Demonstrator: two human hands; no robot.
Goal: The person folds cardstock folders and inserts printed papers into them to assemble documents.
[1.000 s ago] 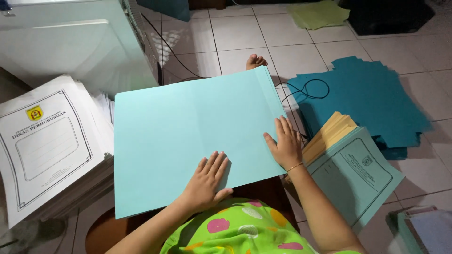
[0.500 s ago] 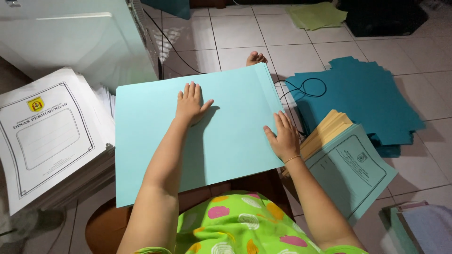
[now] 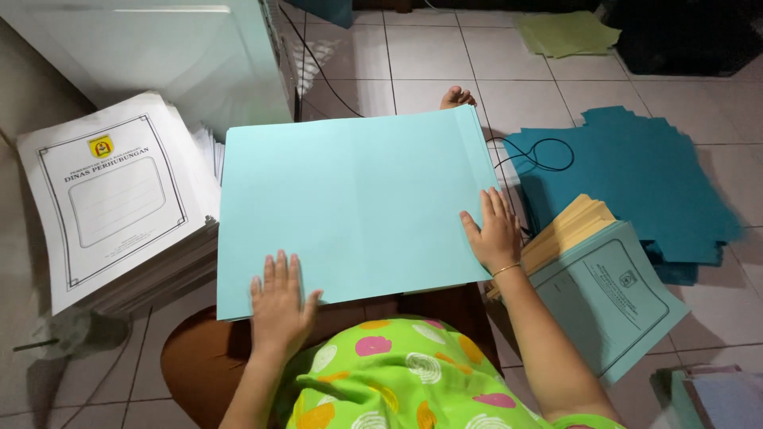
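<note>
A large light blue paper sheet [image 3: 358, 199] lies flat across my lap. My left hand [image 3: 280, 306] rests palm down on its near edge, fingers spread. My right hand [image 3: 493, 234] presses flat on the sheet's right edge, a thin bracelet on the wrist. Neither hand grips anything. My green spotted top [image 3: 397, 381] fills the bottom of the view.
A tall stack of white printed covers [image 3: 119, 199] stands at the left. Right of me lie a light blue printed booklet on yellow sheets [image 3: 612, 294] and a pile of dark teal sheets [image 3: 636, 183]. A black cable [image 3: 540, 155] loops on the tiled floor. A foot [image 3: 457, 97] shows beyond the sheet.
My left hand has slid from the sheet's upper middle back down to its near edge. My right hand stays on the right edge.
</note>
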